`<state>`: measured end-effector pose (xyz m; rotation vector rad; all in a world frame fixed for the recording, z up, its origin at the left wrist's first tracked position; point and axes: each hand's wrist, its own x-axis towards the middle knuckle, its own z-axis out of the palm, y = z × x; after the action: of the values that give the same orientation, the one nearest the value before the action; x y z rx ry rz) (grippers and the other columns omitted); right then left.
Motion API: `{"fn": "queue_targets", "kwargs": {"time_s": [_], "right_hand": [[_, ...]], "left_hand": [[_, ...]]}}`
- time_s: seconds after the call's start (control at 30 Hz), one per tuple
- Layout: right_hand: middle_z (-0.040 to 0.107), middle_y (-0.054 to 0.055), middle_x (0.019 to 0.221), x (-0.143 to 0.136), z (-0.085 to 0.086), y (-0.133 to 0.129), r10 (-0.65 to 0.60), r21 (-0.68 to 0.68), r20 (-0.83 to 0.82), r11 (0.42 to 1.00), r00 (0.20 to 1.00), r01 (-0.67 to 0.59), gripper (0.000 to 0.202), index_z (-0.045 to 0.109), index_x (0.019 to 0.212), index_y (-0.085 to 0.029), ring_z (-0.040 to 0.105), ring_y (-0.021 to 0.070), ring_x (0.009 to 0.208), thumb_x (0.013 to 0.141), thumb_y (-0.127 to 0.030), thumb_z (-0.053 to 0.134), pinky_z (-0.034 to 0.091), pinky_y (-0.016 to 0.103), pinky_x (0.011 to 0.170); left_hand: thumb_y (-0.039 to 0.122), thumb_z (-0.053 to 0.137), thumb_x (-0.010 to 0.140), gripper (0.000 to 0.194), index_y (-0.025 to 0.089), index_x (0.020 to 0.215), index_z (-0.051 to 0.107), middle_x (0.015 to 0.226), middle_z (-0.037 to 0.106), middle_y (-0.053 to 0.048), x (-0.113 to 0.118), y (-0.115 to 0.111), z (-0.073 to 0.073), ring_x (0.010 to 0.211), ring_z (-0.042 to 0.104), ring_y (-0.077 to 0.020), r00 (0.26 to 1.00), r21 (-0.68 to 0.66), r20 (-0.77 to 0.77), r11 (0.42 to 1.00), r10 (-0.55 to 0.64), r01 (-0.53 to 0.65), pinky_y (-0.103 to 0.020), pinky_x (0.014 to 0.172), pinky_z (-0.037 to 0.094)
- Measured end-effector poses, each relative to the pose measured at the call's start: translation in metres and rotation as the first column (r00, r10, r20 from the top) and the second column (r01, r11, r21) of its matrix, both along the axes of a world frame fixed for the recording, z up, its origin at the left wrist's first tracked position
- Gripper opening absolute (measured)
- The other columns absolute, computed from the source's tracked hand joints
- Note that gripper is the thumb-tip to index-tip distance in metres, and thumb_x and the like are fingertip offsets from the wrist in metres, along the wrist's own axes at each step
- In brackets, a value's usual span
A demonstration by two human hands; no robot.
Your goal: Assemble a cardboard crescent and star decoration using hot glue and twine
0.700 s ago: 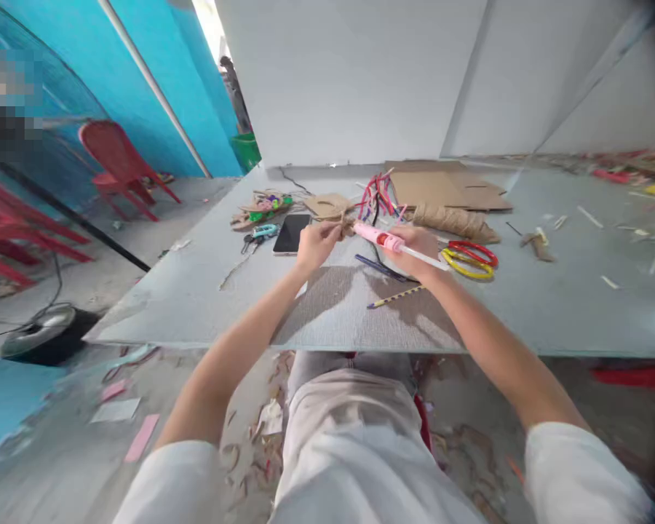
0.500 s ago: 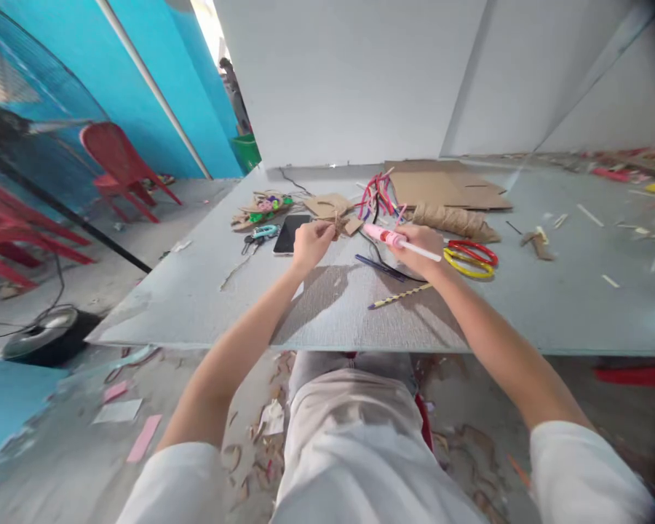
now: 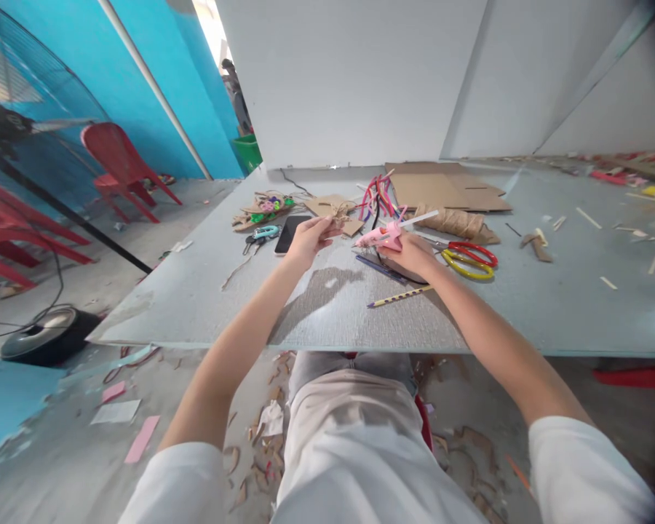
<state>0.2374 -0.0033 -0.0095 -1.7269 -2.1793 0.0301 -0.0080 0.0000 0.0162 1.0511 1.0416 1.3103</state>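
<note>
My right hand (image 3: 413, 256) is wrapped round a pink hot glue gun (image 3: 382, 236), its nozzle pointing left and a long white glue stick (image 3: 423, 218) poking out of its back. My left hand (image 3: 311, 240) pinches a small tan piece (image 3: 340, 212) that looks like knotted twine; its exact kind is too small to tell. Flat cardboard pieces (image 3: 322, 203) lie just behind it. Below the glue gun are dark blue pens (image 3: 379, 266) and a yellow patterned pencil (image 3: 398, 297). Scissors with red and yellow handles (image 3: 469, 272) rest beside my right wrist.
A phone (image 3: 292, 233) and a teal-handled tool (image 3: 265, 232) lie left of my hands. Farther back are a decorated cardboard piece (image 3: 262, 207), red and pink strands (image 3: 376, 193), a roll of brown paper (image 3: 450, 220) and cardboard sheets (image 3: 442, 182). Scraps dot the table's right side.
The glue gun has tilted: its glue stick, which pointed down to the right, now points up to the right. My left hand has shifted slightly, its fingers more extended beneath the tan piece.
</note>
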Motion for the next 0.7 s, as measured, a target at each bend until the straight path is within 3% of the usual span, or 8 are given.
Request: {"fn": "queue_targets", "kwargs": {"time_s": [0.17,0.23,0.33,0.4,0.47,0.53,0.6,0.7], "right_hand": [[0.070,0.015,0.112,0.016,0.021,-0.003,-0.014,-0.067,0.061,0.998,0.998,0.019,0.072,0.065,0.121,-0.021,0.063,0.0326,0.103,0.080,-0.078,0.049,0.046,0.040,0.080],[0.070,0.013,0.114,0.025,0.031,-0.006,-0.053,-0.069,0.056,0.996,0.997,0.056,0.072,0.067,0.115,-0.021,0.062,0.0321,0.105,0.078,-0.080,0.049,0.045,0.039,0.081],[0.071,0.009,0.089,0.037,0.047,-0.012,-0.153,-0.103,-0.007,0.983,0.988,0.152,0.061,0.068,0.084,-0.020,0.064,0.0246,0.083,0.074,-0.079,0.056,0.042,0.033,0.068],[0.061,0.004,0.065,0.040,0.057,-0.018,-0.187,-0.120,-0.113,0.977,0.976,0.174,0.056,0.060,0.065,-0.020,0.056,0.0174,0.063,0.077,-0.075,0.057,0.034,0.029,0.058],[0.047,-0.001,0.052,0.039,0.064,-0.025,-0.106,-0.106,-0.291,0.991,0.951,0.078,0.057,0.051,0.057,-0.020,0.045,0.0120,0.053,0.080,-0.071,0.057,0.028,0.028,0.053],[0.044,-0.003,0.051,0.032,0.067,-0.031,0.052,-0.080,-0.470,0.992,0.881,-0.102,0.056,0.051,0.056,-0.019,0.040,0.0095,0.052,0.080,-0.069,0.059,0.027,0.027,0.052],[0.050,-0.002,0.055,0.021,0.064,-0.035,0.158,-0.096,-0.586,0.960,0.795,-0.262,0.052,0.056,0.061,-0.018,0.042,0.0087,0.052,0.076,-0.067,0.065,0.031,0.026,0.051],[0.063,0.001,0.068,0.002,0.051,-0.037,0.175,-0.172,-0.666,0.910,0.725,-0.378,0.043,0.065,0.080,-0.017,0.048,0.0088,0.051,0.073,-0.060,0.072,0.037,0.026,0.051]], "left_hand": [[0.037,0.075,0.076,0.023,0.017,0.079,0.064,0.085,0.075,-0.005,0.001,0.000,0.001,0.077,0.071,-0.0126,1.000,-0.043,0.029,0.999,-0.005,0.007,-0.015,0.053,0.043],[0.038,0.076,0.074,0.023,0.018,0.080,0.065,0.085,0.075,-0.004,0.001,0.000,-0.001,0.077,0.071,-0.0120,1.000,-0.032,0.015,0.999,-0.020,0.021,-0.015,0.054,0.043],[0.041,0.079,0.070,0.029,0.018,0.082,0.067,0.086,0.074,-0.003,0.000,0.000,-0.003,0.079,0.071,-0.0127,0.998,-0.016,-0.040,0.998,-0.058,0.058,-0.016,0.056,0.043],[0.045,0.081,0.067,0.034,0.019,0.086,0.069,0.087,0.074,-0.004,0.000,-0.001,-0.005,0.081,0.071,-0.0142,0.993,-0.011,-0.084,0.996,-0.088,0.087,-0.018,0.059,0.044],[0.050,0.082,0.063,0.042,0.020,0.091,0.071,0.089,0.075,-0.005,-0.001,-0.002,-0.006,0.083,0.071,-0.0158,0.983,0.007,-0.137,0.993,-0.119,0.121,-0.019,0.061,0.045],[0.055,0.082,0.061,0.049,0.020,0.095,0.072,0.090,0.075,-0.005,0.000,-0.003,-0.007,0.086,0.070,-0.0168,0.971,0.043,-0.195,0.988,-0.140,0.151,-0.021,0.064,0.046],[0.061,0.080,0.060,0.055,0.020,0.096,0.073,0.090,0.075,-0.006,0.001,-0.005,-0.007,0.087,0.069,-0.0173,0.956,0.089,-0.250,0.980,-0.152,0.179,-0.022,0.067,0.047],[0.066,0.078,0.060,0.059,0.019,0.096,0.075,0.088,0.075,-0.006,0.005,-0.009,-0.006,0.086,0.067,-0.0168,0.933,0.149,-0.315,0.962,-0.175,0.230,-0.023,0.069,0.047]]}}
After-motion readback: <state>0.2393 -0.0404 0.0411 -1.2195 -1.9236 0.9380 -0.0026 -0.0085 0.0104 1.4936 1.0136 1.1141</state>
